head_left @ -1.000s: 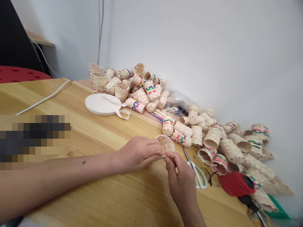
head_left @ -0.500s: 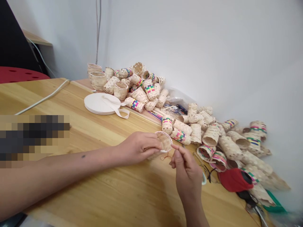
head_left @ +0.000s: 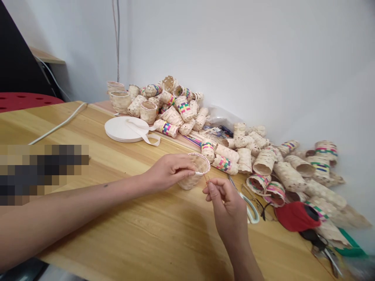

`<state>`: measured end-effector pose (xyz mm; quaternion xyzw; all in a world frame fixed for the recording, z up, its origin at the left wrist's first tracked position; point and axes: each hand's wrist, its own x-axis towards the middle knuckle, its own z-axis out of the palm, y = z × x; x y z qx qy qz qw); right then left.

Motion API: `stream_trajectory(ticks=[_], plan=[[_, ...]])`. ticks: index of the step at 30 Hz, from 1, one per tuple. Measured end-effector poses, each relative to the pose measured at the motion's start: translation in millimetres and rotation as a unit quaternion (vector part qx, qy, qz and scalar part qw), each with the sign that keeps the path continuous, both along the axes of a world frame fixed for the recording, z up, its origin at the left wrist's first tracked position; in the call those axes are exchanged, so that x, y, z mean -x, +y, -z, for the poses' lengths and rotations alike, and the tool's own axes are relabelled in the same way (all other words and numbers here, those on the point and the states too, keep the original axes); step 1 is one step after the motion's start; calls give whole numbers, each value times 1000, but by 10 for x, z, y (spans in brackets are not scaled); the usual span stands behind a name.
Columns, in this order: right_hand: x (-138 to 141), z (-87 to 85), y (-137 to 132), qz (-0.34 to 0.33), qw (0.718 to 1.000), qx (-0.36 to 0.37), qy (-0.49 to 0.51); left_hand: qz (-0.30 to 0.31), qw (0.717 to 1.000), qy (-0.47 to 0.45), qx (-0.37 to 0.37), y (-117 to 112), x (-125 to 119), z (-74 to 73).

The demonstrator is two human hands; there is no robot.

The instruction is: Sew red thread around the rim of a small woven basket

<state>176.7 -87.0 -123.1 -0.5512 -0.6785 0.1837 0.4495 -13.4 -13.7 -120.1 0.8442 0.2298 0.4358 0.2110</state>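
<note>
My left hand (head_left: 172, 169) grips a small woven basket (head_left: 189, 183) by its near left side, with the thumb outside and the fingers over the rim. The basket tilts on the table, its mouth facing up. Red-and-white stitching runs along part of the rim, and a white band shows at its near edge. Just right of the basket, my right hand (head_left: 224, 199) pinches a thin red thread (head_left: 206, 178) between thumb and fingers. The thread reaches up to the rim. Whether a needle is in the pinch is too small to tell.
Woven baskets (head_left: 183, 109) lie heaped along the wall. A roll of white ribbon (head_left: 125, 127) rests on the wooden table (head_left: 140, 242). Pale-handled scissors (head_left: 253, 212), a red object (head_left: 295, 216) and dark-handled scissors (head_left: 331, 259) lie to the right. A white cable (head_left: 58, 125) crosses the left.
My right hand has drawn down from the rim, its outstretched finger now curled in around the thread. The basket has shifted slightly left and up with my left hand, showing more of its side.
</note>
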Motion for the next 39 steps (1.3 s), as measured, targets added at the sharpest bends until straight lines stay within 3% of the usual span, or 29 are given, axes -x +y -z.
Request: stream_trajectory(ticks=[7, 17, 22, 28, 39], plan=[[64, 60, 45, -19, 994, -71, -75, 24, 999, 46, -16, -38, -14, 13], [55, 49, 100, -11, 983, -64, -172, 12, 999, 44, 2, -62, -40, 26], [57, 73, 109, -11, 984, -70, -163, 28, 999, 33, 8, -74, -40, 11], [74, 77, 87, -24, 993, -23, -116, 41, 999, 8, 6, -73, -48, 13], [-20, 8, 23, 11, 997, -28, -75, 9, 1000, 27, 2, -25, -11, 50]])
